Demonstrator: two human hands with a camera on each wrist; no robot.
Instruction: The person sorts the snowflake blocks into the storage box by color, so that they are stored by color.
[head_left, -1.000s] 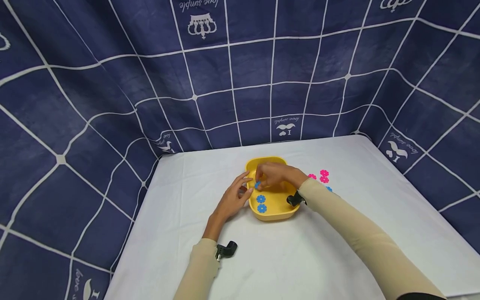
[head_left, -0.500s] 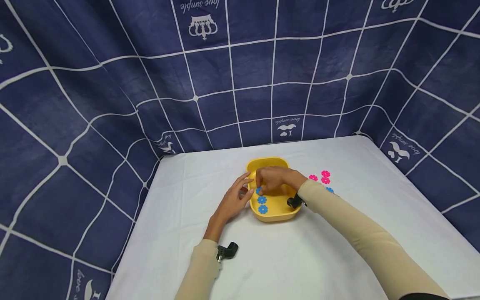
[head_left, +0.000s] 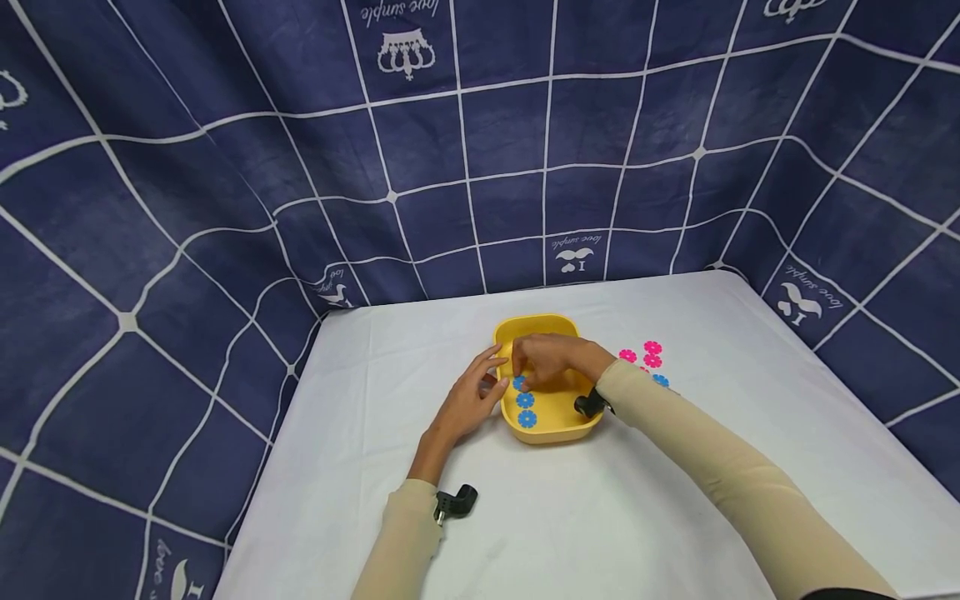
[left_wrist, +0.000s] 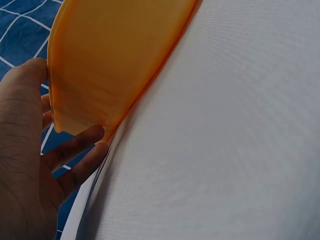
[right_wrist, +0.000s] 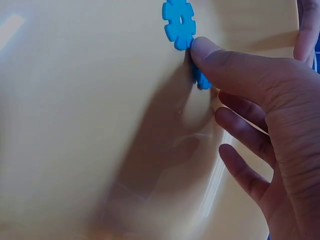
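A yellow tray [head_left: 555, 435] lies on the white cloth with blue flower-shaped discs in a row along its left side. My right hand [head_left: 551, 357] is inside it; thumb and fingers pinch the farthest blue disc [head_left: 520, 382]. The right wrist view shows the thumb of my right hand [right_wrist: 280, 100] over that disc [right_wrist: 203, 81], mostly hidden, beside another flat blue disc [right_wrist: 180, 22]. My left hand [head_left: 465, 400] touches the tray's left edge with spread fingers. From the left wrist, the fingers and thumb of my left hand [left_wrist: 50, 150] rest against the tray wall [left_wrist: 115, 65].
Several pink discs [head_left: 652, 347] and a blue disc [head_left: 660, 381] lie on the cloth right of the tray, partly behind my right forearm. A dark blue curtain [head_left: 502, 200] with white lines stands around the table's back and sides.
My right hand has moved slightly toward the near side within the tray, bringing the pinched blue disc closer to the other two. My left hand has stayed at the tray's edge.
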